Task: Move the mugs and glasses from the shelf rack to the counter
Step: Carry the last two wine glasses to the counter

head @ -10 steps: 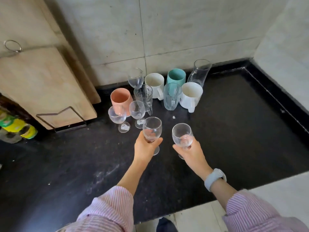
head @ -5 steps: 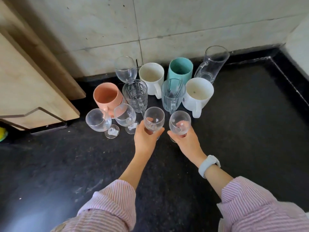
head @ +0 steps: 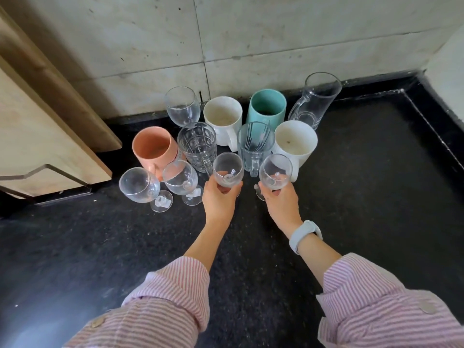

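Left hand [head: 218, 200] grips a wine glass [head: 228, 169] by the lower bowl, fingers curled round it. Right hand [head: 280, 202] grips a second wine glass [head: 275, 172] the same way. Both glasses are upright at the front edge of the cluster; the right one's foot shows at counter level, but contact with the counter cannot be told for either. Hands are apart, with a narrow gap between them.

Front row, left of the held pair: two more wine glasses [head: 139, 184] and [head: 179, 176], standing just beside each other. Behind them: peach mug [head: 153, 151], cut-glass mug [head: 197, 144], clear handled mug [head: 254, 146], white mug [head: 294, 143]. Back row against the wall: a fifth wine glass [head: 182, 106], cream mug [head: 223, 119], teal cup [head: 266, 106], tall clear mug [head: 315, 99]. Items stand close-packed, several touching or nearly so.

Surface: black speckled counter [head: 364, 197], raised black edge along the back and right. Pale tiled wall [head: 251, 33] behind. Wooden board [head: 37, 136] leans at left, near the peach mug. Open counter lies right of the cluster and in front of the hands. Striped sleeves; pale wristband [head: 304, 234] on right wrist.
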`<action>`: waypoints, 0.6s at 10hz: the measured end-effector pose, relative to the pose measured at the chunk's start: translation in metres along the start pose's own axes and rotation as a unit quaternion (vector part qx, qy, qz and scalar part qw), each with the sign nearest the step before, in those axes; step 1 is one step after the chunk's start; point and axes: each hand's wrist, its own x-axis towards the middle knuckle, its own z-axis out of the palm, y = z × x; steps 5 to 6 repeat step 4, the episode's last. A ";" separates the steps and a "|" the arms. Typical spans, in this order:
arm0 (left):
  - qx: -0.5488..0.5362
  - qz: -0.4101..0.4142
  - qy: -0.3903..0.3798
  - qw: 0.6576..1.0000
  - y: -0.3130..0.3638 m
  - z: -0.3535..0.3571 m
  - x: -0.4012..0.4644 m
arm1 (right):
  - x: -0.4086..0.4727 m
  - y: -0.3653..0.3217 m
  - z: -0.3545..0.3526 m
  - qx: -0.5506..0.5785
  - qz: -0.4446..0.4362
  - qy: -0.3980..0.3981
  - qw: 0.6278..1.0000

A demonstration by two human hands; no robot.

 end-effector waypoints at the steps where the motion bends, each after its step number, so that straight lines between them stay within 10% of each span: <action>1: 0.004 -0.014 -0.008 1.000 -0.002 0.000 -0.002 | 0.000 -0.001 0.002 -0.001 0.010 0.011 1.000; 6: 0.216 0.078 -0.059 0.971 -0.031 -0.034 -0.031 | -0.028 0.005 -0.002 -0.075 0.047 -0.026 0.996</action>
